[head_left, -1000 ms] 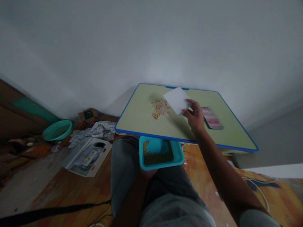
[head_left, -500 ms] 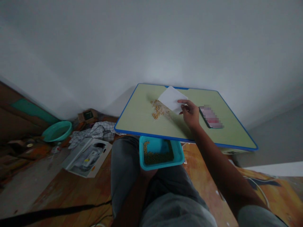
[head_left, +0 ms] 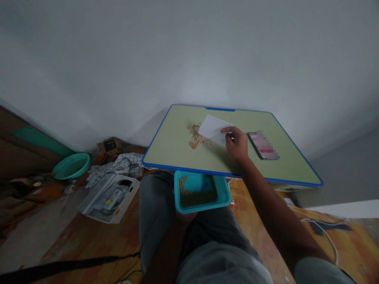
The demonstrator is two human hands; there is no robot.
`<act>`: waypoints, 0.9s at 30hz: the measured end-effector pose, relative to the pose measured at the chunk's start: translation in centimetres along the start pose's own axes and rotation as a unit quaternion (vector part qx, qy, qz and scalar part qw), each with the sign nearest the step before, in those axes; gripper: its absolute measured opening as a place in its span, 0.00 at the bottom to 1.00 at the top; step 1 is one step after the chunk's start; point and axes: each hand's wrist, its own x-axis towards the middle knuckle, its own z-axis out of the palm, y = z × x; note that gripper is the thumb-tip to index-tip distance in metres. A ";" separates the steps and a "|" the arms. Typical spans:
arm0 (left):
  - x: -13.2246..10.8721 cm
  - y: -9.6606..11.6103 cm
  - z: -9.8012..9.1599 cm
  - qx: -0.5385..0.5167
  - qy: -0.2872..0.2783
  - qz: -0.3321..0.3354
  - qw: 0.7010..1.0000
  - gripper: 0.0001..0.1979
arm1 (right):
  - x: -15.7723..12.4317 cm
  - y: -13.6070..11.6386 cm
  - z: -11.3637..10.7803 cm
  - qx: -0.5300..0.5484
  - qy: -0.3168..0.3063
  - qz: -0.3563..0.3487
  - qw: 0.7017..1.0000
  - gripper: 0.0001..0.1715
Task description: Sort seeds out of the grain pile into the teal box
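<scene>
Pinched in my right hand (head_left: 237,144) is a flat white card or sheet of paper (head_left: 212,128), tilted above the table top. Its left edge is close to a scattered heap of small yellow-tan beans (head_left: 194,142), which look like soybeans. Below the table's front edge, my left hand (head_left: 186,217) supports a turquoise plastic tub (head_left: 224,193) from underneath, over my lap. Many of the same small beans (head_left: 195,198) lie on the tub's bottom. Most of my left hand's fingers are hidden by the tub.
The pale green table (head_left: 168,150) has a blue rim and stands against the wall. A phone (head_left: 263,146) lies on it to the right. On the floor at left are an open white box (head_left: 118,213), checked cloth (head_left: 127,163) and a green basin (head_left: 74,173).
The card has come down lower and flatter toward the table beside the beans, with my right hand shifting slightly left. The tub and my left hand stay in place.
</scene>
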 end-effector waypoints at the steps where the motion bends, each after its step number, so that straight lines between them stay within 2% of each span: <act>1: 0.1 0.0 0.0 -0.011 0.001 -0.008 1.000 0.28 | -0.2 -0.1 0.0 -0.004 0.001 -0.003 1.000 0.15; 5: 0.1 0.3 0.2 -0.061 -0.014 -0.045 0.997 0.30 | -1.6 -0.2 -0.1 0.006 0.004 0.002 1.000 0.15; 8: 0.0 0.7 0.8 -0.063 -0.033 -0.047 0.996 0.30 | -2.7 -0.1 -0.3 0.009 0.004 0.009 1.000 0.14; 12: 0.0 0.8 1.1 -0.050 -0.078 -0.048 0.995 0.30 | -3.1 0.4 -0.3 0.027 0.013 0.061 0.998 0.13; 15: 0.1 0.8 1.1 -0.043 -0.077 -0.021 0.996 0.29 | -3.0 0.7 -0.1 0.039 0.012 0.082 0.996 0.13; 19: 0.0 1.0 1.4 -0.050 -0.085 -0.019 0.995 0.29 | -3.0 0.8 0.1 0.062 -0.006 0.096 0.993 0.15; 27: 0.4 0.5 0.9 -0.054 -0.065 -0.018 0.996 0.28 | -3.1 0.4 -0.1 0.058 -0.054 0.074 0.994 0.15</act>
